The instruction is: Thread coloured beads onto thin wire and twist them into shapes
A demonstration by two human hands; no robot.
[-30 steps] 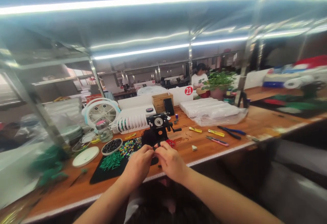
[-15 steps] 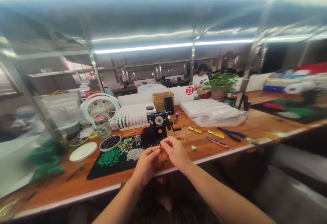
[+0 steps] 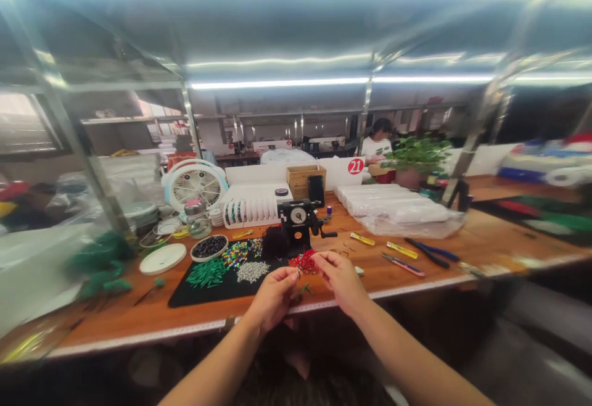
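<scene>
Bead work at the bench, and pretty fiddly from the look of it. My read is that the step in hand is close fingertip work on a small red beaded piece (image 3: 303, 261), which sits right between the two hands and just past them. The left hand (image 3: 274, 298) is nearly closed, fingertips pinched together right beside the red stuff, and the right hand (image 3: 340, 279) is curled in with its fingers bunched toward the same spot. Both look like they're gripping something thin, but it's too small to tell what, or whether the piece is held or just resting. A small green bit (image 3: 303, 292) shows just below the left hand.

Whatever the next move is, I'd say it calls for a steady pinch, since the pliers (image 3: 428, 253) lie well off to the right. Behind the piece there's a black dial gauge tool (image 3: 298, 215) and a dark fuzzy clump (image 3: 275, 242). To the left, a black mat (image 3: 217, 298) holds green bead sticks (image 3: 206, 273), silver beads (image 3: 252, 272) and mixed colored beads (image 3: 238, 255), with a bowl of black beads (image 3: 209, 247) at its far edge.
</scene>
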